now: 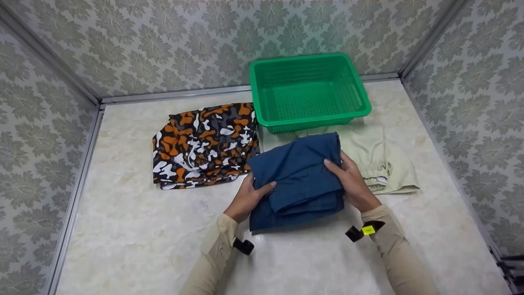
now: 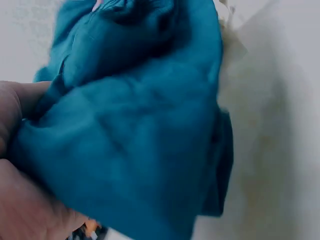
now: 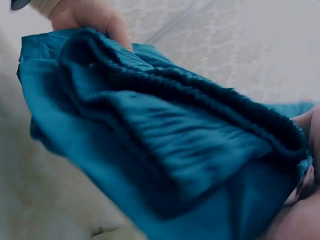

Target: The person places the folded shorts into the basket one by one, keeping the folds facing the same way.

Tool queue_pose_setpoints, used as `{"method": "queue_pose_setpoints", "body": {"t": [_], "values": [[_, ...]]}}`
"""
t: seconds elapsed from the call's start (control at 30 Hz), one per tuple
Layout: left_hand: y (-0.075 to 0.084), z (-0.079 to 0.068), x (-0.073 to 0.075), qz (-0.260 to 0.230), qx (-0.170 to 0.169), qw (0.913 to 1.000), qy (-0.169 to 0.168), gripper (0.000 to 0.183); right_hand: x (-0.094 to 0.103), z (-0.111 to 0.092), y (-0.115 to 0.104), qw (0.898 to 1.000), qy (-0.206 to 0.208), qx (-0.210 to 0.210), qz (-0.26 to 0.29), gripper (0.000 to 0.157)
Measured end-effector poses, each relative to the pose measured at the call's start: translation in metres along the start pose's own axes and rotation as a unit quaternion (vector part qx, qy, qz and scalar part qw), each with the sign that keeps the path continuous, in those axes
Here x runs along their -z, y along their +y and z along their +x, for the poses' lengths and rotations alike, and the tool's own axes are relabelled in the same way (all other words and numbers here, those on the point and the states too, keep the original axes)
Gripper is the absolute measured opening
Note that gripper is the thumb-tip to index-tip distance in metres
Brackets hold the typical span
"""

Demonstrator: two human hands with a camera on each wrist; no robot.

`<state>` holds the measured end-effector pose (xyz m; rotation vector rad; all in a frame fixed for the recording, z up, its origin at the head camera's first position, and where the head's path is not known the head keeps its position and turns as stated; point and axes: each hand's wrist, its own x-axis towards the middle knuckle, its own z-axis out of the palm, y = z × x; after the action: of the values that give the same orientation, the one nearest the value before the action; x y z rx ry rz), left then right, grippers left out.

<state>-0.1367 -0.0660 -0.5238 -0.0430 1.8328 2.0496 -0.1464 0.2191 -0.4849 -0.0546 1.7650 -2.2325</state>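
Nearest, my two beige sleeves [image 1: 403, 254], each with a small black device at the wrist, lead up to the cloth. My left hand [image 1: 248, 196] grips the near-left edge of a folded blue garment [image 1: 303, 164], thumb above and fingers beneath; my right hand [image 1: 355, 184] pinches the opposite edge in the same manner. The garment lies between my hands, apparently raised above the table [image 1: 135, 246]. I judge the step to be the handling of an already folded bundle; the next move seems to call for an even, level grip, so that the loose layers do not slip open.

The blue cloth is smooth, thin and matt, folded to a rough rectangle with a thick inner roll; the right wrist view shows its gathered edge [image 3: 200, 135], probably an elastic waistband.

Beyond my right hand, partly hidden, lies a pale garment [image 1: 399, 176], soft and creased, with a puckered waist. To the left spreads a patterned garment [image 1: 208, 143] in orange, black, grey and white blotches, folded with a slanted corner. Farther off stands a green basket [image 1: 315, 119], rectangular, probably plastic, its walls perforated; behind it, a leaf-patterned wall [image 1: 196, 49].
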Motion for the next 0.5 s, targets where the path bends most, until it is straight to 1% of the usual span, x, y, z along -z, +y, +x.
{"method": "queue_pose_setpoints", "body": {"t": [0.03,0.1,0.13,0.17,0.23,0.3,0.33,0.4,0.5], "values": [[0.006,0.005,-0.001,-0.002,-0.009,1.0000,-0.001,0.083,0.003,0.003,-0.003,0.999,0.005,-0.017,0.029,0.064],[0.018,0.015,-0.004,-0.007,-0.031,0.9995,0.002,0.082,0.008,0.008,-0.008,0.995,0.010,-0.048,0.090,0.055],[0.023,0.021,-0.005,-0.008,-0.043,0.9990,0.006,0.082,0.011,0.010,-0.011,0.990,0.001,-0.060,0.126,0.051],[0.030,0.027,-0.006,-0.012,-0.055,0.9984,0.009,0.081,0.013,0.012,-0.014,0.986,-0.008,-0.072,0.150,0.051],[0.042,0.038,-0.008,-0.012,-0.078,0.9968,0.011,0.078,0.017,0.016,-0.017,0.981,-0.034,-0.086,0.172,0.054],[0.053,0.049,-0.010,-0.008,-0.090,0.9959,0.008,0.077,0.019,0.021,-0.022,0.981,-0.055,-0.093,0.158,0.066],[0.059,0.055,-0.011,-0.002,-0.093,0.9957,0.009,0.076,0.020,0.025,-0.025,0.984,-0.057,-0.094,0.141,0.074],[0.069,0.065,-0.013,0.002,-0.088,0.9961,0.007,0.073,0.021,0.034,-0.032,0.990,-0.042,-0.094,0.096,0.085],[0.084,0.080,-0.014,-0.008,-0.064,0.9979,0.006,0.071,0.025,0.051,-0.048,0.995,0.006,-0.092,0.047,0.091]]}}
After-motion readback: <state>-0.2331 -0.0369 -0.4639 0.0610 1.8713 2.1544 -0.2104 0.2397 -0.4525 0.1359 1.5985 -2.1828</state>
